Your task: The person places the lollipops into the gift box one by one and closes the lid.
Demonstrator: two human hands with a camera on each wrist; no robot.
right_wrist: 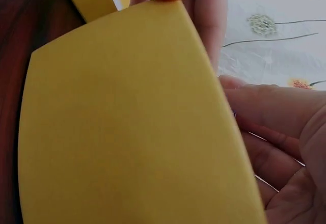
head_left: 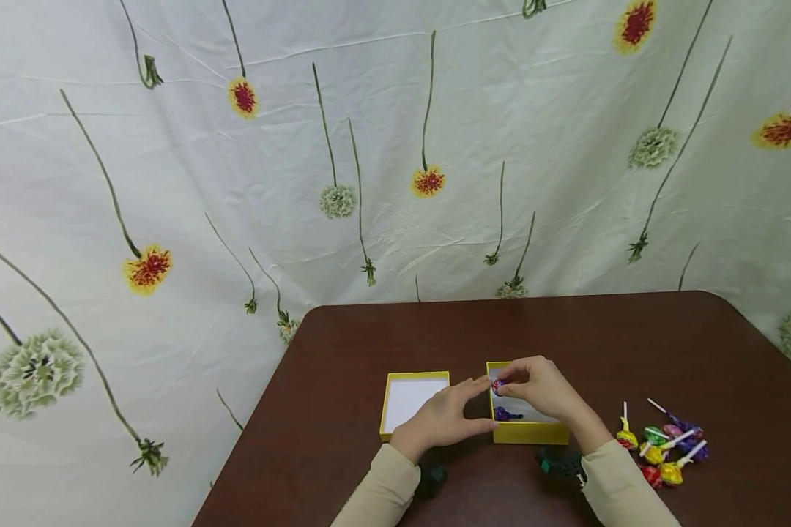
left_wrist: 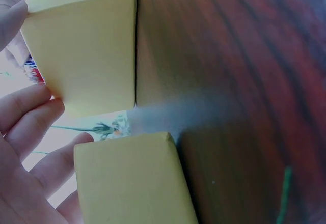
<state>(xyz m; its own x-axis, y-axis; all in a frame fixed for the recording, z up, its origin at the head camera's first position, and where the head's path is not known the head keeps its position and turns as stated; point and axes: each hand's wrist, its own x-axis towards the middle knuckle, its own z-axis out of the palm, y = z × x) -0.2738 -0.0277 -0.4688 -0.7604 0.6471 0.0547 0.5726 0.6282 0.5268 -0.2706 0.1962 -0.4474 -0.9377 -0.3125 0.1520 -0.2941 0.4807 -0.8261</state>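
A yellow box (head_left: 530, 433) with a white inside stands on the table. My right hand (head_left: 540, 384) reaches over it and pinches a purple-and-red wrapped lollipop (head_left: 499, 386) near its far left corner. Another purple lollipop (head_left: 506, 415) lies inside the box, closer to the near wall. My left hand (head_left: 440, 419) rests at the box's left side, its fingers extended and its thumb against the near left corner. In the left wrist view, fingertips (left_wrist: 43, 99) touch the edge of the box wall (left_wrist: 86, 56). The right wrist view shows mostly the box's yellow outer wall (right_wrist: 122, 117).
A shallow yellow lid (head_left: 414, 402), white inside, lies left of the box, partly behind my left hand. Several wrapped lollipops (head_left: 672, 454) are heaped to the right of my right forearm. Behind the brown table (head_left: 369, 337) hangs a flower-print cloth (head_left: 382, 219).
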